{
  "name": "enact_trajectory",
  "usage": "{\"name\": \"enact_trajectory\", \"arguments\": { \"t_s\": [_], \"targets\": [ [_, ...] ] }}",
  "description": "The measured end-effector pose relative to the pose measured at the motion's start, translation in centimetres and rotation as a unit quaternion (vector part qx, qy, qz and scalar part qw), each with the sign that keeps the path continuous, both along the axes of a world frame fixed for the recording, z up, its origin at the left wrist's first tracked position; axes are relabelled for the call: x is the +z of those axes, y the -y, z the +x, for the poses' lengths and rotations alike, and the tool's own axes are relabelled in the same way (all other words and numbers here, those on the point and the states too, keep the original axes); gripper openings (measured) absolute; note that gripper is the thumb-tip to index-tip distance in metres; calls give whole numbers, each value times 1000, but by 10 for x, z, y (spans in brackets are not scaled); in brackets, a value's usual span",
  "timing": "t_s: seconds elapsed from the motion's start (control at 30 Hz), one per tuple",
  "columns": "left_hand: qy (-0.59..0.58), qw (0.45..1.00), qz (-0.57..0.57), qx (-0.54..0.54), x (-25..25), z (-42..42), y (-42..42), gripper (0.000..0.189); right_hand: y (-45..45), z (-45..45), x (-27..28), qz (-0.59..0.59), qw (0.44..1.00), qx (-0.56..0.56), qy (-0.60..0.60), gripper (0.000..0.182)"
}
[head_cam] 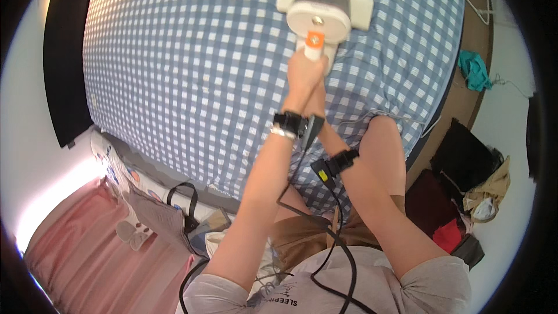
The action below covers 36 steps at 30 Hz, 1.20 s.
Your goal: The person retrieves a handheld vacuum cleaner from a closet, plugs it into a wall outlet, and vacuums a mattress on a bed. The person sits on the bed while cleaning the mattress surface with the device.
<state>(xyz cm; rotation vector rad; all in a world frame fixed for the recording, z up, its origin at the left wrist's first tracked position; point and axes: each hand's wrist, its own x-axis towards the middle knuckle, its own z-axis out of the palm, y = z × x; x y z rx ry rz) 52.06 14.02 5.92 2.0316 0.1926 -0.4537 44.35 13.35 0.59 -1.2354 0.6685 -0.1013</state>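
Note:
A white and grey handheld mattress vacuum cleaner (320, 13) with an orange button rests on the blue-and-white checked bed sheet (196, 52), its wide pale head away from me. My left hand (304, 69) is closed around its white handle. My right hand (321, 79) lies mostly hidden behind the left one at the same handle; its fingers cannot be made out. Both wrists wear black straps with small devices and dark cables.
A white cord (383, 115) lies on the sheet by my bent knee. Bags and dark cloth (464, 155) are heaped on the floor at the right, below a teal cloth (474, 69). At the lower left are a grey bag (161, 216) and pink bedding (96, 248).

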Motion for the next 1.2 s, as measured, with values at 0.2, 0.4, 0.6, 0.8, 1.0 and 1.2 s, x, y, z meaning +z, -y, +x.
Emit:
{"name": "enact_trajectory", "arguments": {
  "t_s": [0.2,0.4,0.6,0.8,1.0,1.2],
  "targets": [
    [-52,994,17,97,17,-141,-53,22,-38,-135,28,-79,979,158,-107,53],
    [-81,977,11,196,27,-248,-72,21,-22,-242,44,-122,915,350,-156,53],
    [-104,918,-67,376,32,-308,-75,18,0,-281,42,-104,828,529,-156,63],
    [-104,889,-52,444,18,-251,-84,19,-5,-213,23,-110,801,578,-108,67],
    [4,839,-109,532,3,-135,-116,27,-38,-68,28,-56,794,603,-49,73],
    [117,841,-145,509,-36,-31,-185,32,-100,49,19,-98,794,597,64,70]
  ]
}}
